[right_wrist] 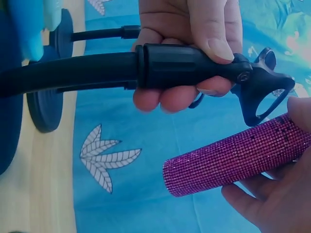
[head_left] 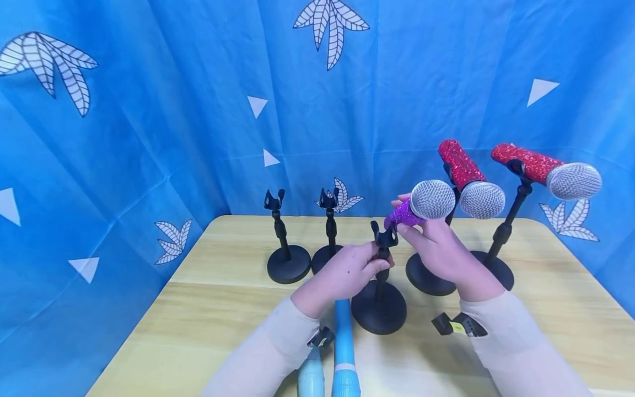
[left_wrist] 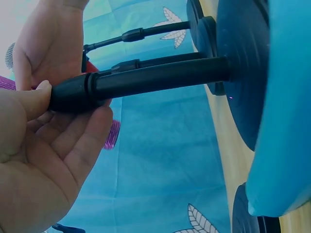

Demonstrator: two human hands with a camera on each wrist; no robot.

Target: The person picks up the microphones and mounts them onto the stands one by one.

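My right hand (head_left: pixel 436 248) grips a purple glittery microphone (head_left: pixel 401 215) with a silver mesh head, just above the clip of a black desk microphone stand (head_left: pixel 379 309). In the right wrist view the studded handle (right_wrist: pixel 233 158) lies beside the stand's clip (right_wrist: pixel 265 90), apart from the cradle. My left hand (head_left: pixel 347 270) holds that stand by its upper collar, thumb on one side and fingers curled behind, as the left wrist view shows with the collar (left_wrist: pixel 73 94). The clip faces up and holds nothing.
Two red glittery microphones (head_left: pixel 461 162) (head_left: pixel 533 165) rest in stands at the right. Two bare stands (head_left: pixel 289 263) (head_left: pixel 327 256) stand at the back left. Light blue (head_left: pixel 311 375) and blue microphones (head_left: pixel 344 336) lie near the front, partly under my left arm. A blue curtain (head_left: pixel 317 127) hangs behind the table.
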